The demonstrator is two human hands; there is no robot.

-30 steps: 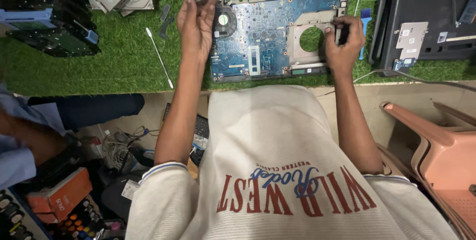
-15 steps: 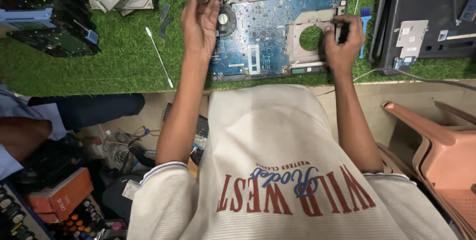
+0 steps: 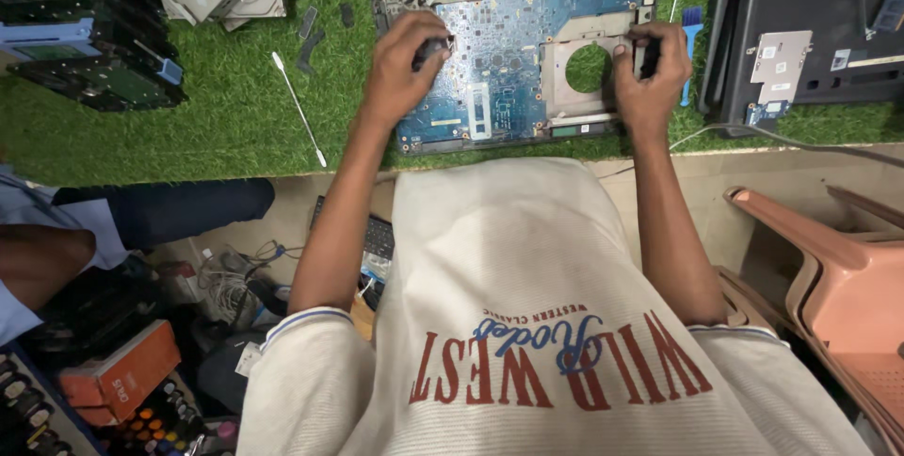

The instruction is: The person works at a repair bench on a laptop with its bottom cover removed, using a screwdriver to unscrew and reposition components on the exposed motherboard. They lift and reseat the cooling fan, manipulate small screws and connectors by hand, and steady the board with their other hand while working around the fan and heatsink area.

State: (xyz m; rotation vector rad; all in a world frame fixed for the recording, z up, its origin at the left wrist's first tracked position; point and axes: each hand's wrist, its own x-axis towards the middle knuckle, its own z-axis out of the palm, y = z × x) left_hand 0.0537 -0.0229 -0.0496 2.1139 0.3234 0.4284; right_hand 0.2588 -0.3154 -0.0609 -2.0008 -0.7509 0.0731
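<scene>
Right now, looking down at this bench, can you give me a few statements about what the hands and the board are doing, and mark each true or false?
1. The blue circuit board lies on green turf. True.
2. The left hand rests on the board's left part. True.
3. The right hand holds the white swab. False: the swab lies alone on the turf, left of the board; the right hand grips a small dark thing at the board's right edge.
4. The board has a round hole. True.
5. The pink chair stands on the turf. False: it stands off the turf, at the lower right.
</scene>
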